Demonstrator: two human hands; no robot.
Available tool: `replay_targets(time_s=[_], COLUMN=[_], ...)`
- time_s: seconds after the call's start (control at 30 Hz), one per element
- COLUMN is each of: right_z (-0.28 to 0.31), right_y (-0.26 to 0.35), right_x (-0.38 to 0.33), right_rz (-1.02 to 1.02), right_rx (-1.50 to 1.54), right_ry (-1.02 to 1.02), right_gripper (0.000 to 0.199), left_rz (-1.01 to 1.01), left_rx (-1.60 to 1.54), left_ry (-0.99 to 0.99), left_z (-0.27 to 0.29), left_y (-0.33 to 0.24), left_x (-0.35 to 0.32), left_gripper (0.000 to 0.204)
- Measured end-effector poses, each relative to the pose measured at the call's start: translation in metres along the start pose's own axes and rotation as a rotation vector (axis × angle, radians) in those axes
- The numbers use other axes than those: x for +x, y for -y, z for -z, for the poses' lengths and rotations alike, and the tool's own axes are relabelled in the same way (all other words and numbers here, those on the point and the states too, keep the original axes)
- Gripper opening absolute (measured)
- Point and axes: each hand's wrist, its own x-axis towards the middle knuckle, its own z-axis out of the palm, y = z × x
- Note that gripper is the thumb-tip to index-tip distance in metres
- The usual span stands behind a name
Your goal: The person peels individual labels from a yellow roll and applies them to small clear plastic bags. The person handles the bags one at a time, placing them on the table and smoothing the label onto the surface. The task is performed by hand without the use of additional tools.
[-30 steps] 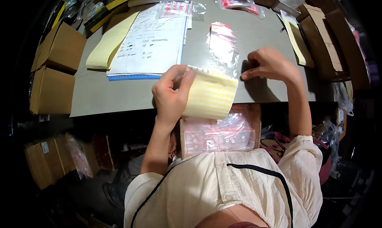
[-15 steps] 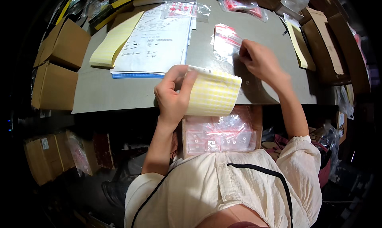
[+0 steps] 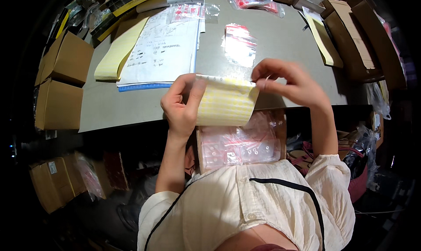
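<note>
Two bare hands at one yellow sticker sheet (image 3: 226,104), held up at the front edge of the grey table (image 3: 109,106), lower edge hanging over an open box. Left hand (image 3: 180,104): clamped on the sheet's upper left corner, thumb on the near face, fingers behind. Right hand (image 3: 291,82): thumb and forefinger tips close together at the sheet's upper right corner; cannot tell whether they pinch the paper, a sticker, or only touch. Sheet bows slightly, printed row along its top edge. Just beyond it, a pile of small clear bags (image 3: 240,47) with red strips lies flat, shiny with glare. Below the sheet, between table and person, the box (image 3: 283,130) holds clear bags (image 3: 239,150) with small ring-like pieces. Left side of table: written papers (image 3: 160,53) on a blue board (image 3: 136,88), a curled yellow strip (image 3: 112,64) overlapping them, a clear bag (image 3: 186,12) with red print on top. Far left, two brown cartons (image 3: 70,60), one behind the other. Right side: another yellow strip (image 3: 323,40) beside an open carton (image 3: 355,38).
</note>
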Motion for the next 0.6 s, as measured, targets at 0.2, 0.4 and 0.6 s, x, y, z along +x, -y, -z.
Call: replay_targets(time_s=[0.2,0.4,0.6], right_z=[-0.02,-0.036,-0.037], right_y=[-0.009,-0.005,0.0], right_x=[0.006,-0.001,-0.007], right_rz=[0.097,0.367,0.56], right_rx=[-0.149,-0.652,-0.795], right_ry=[-0.046,-0.253,-0.226], right_gripper=[0.02,0.032,0.036], left_rz=[-0.036,0.011,0.056], left_rx=[0.086,0.133,0.209], left_ry=[0.0,0.024,-0.058], left_z=[-0.001,-0.002,-0.005], left_y=[0.008,0.0,0.009], left_x=[0.0,0.001,0.007], left_gripper=[0.014,0.013,0.019])
